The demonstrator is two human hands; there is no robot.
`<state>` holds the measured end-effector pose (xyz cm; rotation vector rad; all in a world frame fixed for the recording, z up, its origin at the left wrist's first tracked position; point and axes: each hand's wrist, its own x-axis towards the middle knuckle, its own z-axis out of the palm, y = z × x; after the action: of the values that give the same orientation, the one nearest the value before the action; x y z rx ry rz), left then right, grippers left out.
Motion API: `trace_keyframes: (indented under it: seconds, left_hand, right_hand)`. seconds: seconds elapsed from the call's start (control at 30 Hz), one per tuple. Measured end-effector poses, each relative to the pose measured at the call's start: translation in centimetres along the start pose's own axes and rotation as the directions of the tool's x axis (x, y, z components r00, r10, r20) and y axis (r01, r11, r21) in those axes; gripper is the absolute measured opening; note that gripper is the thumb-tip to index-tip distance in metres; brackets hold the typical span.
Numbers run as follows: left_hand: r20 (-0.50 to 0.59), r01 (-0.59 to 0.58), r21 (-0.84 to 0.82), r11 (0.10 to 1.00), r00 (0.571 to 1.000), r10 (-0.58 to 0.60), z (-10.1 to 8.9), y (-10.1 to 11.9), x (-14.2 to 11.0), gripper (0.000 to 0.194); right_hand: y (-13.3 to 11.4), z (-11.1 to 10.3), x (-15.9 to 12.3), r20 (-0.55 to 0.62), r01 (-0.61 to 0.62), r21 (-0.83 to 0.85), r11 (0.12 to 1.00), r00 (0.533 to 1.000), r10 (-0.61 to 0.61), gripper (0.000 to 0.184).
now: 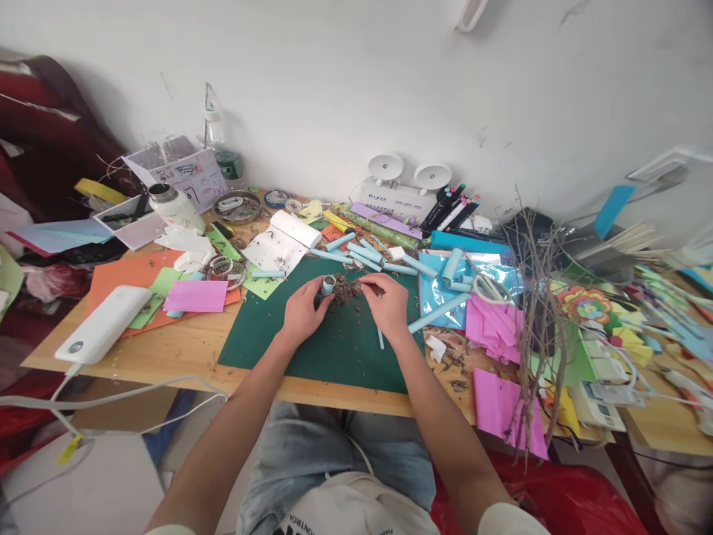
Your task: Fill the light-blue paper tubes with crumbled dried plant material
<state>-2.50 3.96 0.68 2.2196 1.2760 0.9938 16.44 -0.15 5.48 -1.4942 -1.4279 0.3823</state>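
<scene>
My left hand is closed around a short light-blue paper tube, held upright over a green cutting mat. My right hand pinches at a small heap of dried brown plant bits lying on the mat just beside the tube. A thin pale stick lies on the mat below my right hand.
Several more blue paper tubes lie behind the mat. A white power bank with cable sits left, beside orange and pink paper. Dry twigs, scissors, pink paper and markers crowd the right.
</scene>
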Motion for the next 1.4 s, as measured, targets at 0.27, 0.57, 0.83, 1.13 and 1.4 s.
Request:
trace_keyframes:
  seconds: [0.27, 0.57, 0.83, 1.13, 1.4]
  left_hand:
    - [0.012, -0.052, 0.020, 0.998, 0.999, 0.052, -0.1, -0.3, -0.1, 0.035]
    - [0.021, -0.055, 0.007, 0.998, 0.998, 0.055, -0.2, -0.2, -0.1, 0.035]
    - [0.015, -0.055, -0.001, 0.998, 0.998, 0.055, -0.1, -0.2, -0.2, 0.035]
    - [0.010, -0.043, 0.014, 0.999, 0.999, 0.043, 0.1, -0.4, -0.2, 0.035]
    - [0.016, -0.039, -0.001, 0.999, 0.999, 0.039, 0.1, -0.4, -0.2, 0.034]
  right_hand:
    - [-4.8, 1.5, 2.2, 0.156, 0.026, 0.075, 0.997, 0.987, -0.038, 0.013]
    - [-3.9, 1.6, 1.4, 0.315, 0.405, -0.289, 0.867, 0.896, -0.314, 0.021]
    - [-4.1, 1.1, 1.6, 0.394, 0.417, -0.146, 0.897, 0.856, -0.334, 0.025]
    - [-3.6, 1.4, 0.9, 0.266, 0.049, 0.036, 0.998, 0.962, -0.057, 0.032]
    - [-3.8, 2.2, 1.9, 0.344, 0.219, -0.098, 0.971, 0.923, -0.174, 0.019]
